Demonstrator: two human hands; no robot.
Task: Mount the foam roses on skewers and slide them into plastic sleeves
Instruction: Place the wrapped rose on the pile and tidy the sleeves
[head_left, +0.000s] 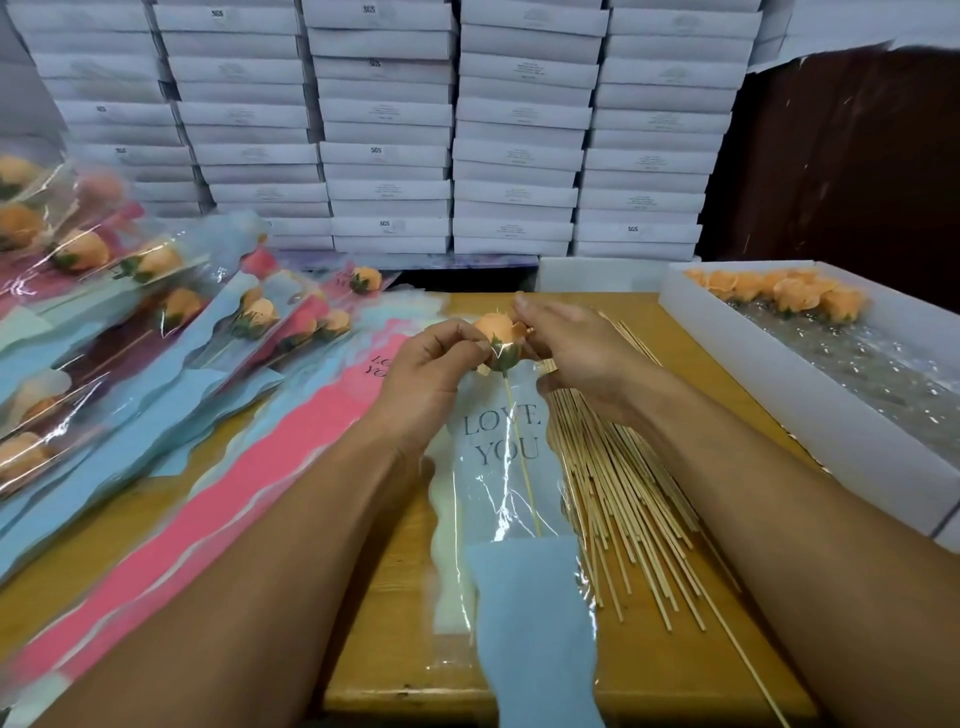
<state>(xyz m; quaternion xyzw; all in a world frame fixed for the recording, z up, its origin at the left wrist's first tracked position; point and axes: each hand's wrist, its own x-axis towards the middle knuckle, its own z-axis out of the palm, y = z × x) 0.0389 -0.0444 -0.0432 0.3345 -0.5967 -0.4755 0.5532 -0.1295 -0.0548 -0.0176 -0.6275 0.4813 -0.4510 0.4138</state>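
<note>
An orange foam rose with a green base sits on a skewer at the mouth of a clear plastic sleeve printed "LOVE YOU". The skewer runs down inside the sleeve, which has a pale blue paper tail toward me. My left hand pinches the rose's base from the left. From the right, my right hand pinches the sleeve's top edge beside the rose. A loose pile of bare skewers lies just right of the sleeve.
A white tray at the right holds several orange roses over bubble wrap. Finished sleeved roses are heaped at the left, with pink and blue empty sleeves spread beside them. Stacked white boxes fill the back, beyond the wooden table.
</note>
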